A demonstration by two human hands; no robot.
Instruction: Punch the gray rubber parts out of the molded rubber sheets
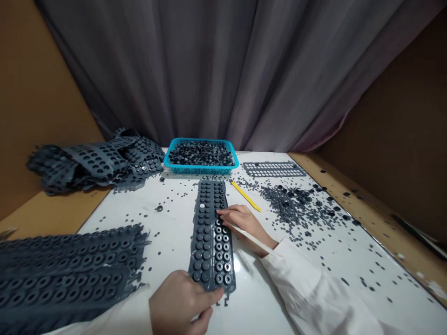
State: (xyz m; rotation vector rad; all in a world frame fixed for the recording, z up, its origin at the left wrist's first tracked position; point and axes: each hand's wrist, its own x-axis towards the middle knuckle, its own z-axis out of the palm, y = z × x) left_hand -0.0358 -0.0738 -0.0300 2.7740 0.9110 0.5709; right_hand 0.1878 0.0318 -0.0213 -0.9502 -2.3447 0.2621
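Observation:
A dark grey rubber sheet (204, 244) of moulded round pieces lies lengthwise before me on the white table. In its right column the nearer pieces show open ring centres; in the left column the pieces look solid. My left hand (183, 302) rests at the near end, index finger stretched onto the sheet's edge and thumb apart from it. Partway up the right column, my right hand (242, 223) is closed around a thin white stick (253, 239). Its fingertips touch the sheet, and the stick's tip is hidden by them.
A blue basket (200, 169) full of small black pieces stands at the back. Crumpled perforated sheets (94, 163) are heaped at left, with more ringed sheets (63, 270) nearer. At right lie a yellow stick (246, 196), a perforated strip (274, 169) and scattered black bits (289, 204).

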